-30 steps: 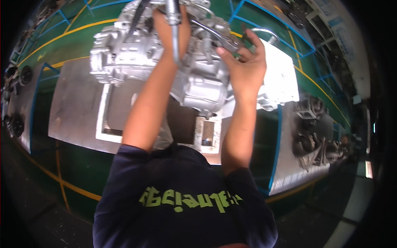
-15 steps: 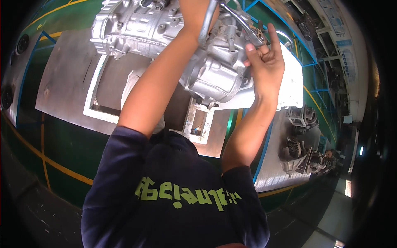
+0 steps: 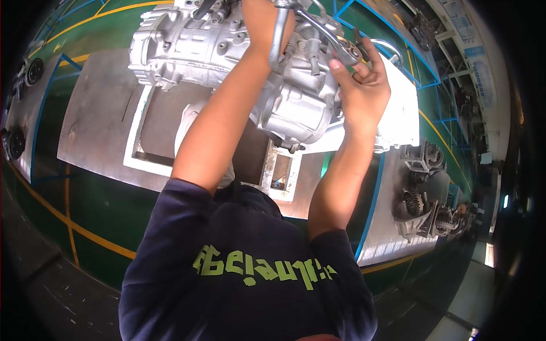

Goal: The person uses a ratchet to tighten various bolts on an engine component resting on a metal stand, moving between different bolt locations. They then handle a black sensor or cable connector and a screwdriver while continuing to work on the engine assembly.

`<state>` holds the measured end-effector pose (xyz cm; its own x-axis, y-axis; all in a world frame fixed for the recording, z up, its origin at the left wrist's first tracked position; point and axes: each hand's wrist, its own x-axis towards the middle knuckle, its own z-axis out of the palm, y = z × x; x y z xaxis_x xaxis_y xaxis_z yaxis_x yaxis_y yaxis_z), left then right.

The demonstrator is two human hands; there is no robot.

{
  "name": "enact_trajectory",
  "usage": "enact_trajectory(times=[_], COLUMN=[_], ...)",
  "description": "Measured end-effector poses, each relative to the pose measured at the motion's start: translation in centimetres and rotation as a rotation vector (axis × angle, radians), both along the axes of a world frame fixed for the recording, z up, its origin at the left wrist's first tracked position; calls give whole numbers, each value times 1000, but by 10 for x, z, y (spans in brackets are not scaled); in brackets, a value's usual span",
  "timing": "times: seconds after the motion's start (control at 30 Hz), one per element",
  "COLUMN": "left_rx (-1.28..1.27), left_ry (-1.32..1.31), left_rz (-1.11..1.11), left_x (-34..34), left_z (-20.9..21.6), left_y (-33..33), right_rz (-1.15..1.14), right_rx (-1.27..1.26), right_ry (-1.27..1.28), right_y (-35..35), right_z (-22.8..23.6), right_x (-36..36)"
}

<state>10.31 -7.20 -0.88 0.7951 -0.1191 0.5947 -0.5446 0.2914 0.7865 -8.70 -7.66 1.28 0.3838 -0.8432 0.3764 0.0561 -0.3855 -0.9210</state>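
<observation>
A silver-painted gearbox (image 3: 187, 48) lies across the top of the view, its round end housing (image 3: 296, 113) toward me. My left hand (image 3: 268, 20) reaches over it; its fingers are hidden at the top edge, so its grip does not show. Beside it a bent grey metal bar (image 3: 278, 37) hangs down. A chrome ratchet wrench (image 3: 323, 28) slants from near that bar to the right. Around its lower right end, the thumb and curled fingers of my right hand (image 3: 364, 91) close, with the index finger raised.
Under the gearbox is a metal-topped bench (image 3: 94, 122) with a white frame (image 3: 132, 136). A white panel (image 3: 401, 108) stands right of my right hand. Dismantled gear parts (image 3: 412, 207) sit on a side table at right. Blue rails (image 3: 369, 204) and yellow floor lines cross the green floor.
The whole view has shifted slightly, moving the scene to the right. My right index finger is a little more bent over the wrench end. The top of the grey bar has come into view.
</observation>
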Motion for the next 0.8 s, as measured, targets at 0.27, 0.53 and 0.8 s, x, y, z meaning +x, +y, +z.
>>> enact_trajectory(times=[0.27, 0.53, 0.8], left_rx=[90, -63, 16], left_ry=[80, 199, -23], left_rz=[17, -193, -138], left_x=[0, -5, 3], left_z=[2, 8, 1], left_y=[3, 9, 11], right_rz=[108, -179, -254], right_rx=[10, -105, -98], right_ry=[-160, -81, 111], right_y=[9, 7, 11], right_z=[4, -10, 2], right_x=[2, 18, 14])
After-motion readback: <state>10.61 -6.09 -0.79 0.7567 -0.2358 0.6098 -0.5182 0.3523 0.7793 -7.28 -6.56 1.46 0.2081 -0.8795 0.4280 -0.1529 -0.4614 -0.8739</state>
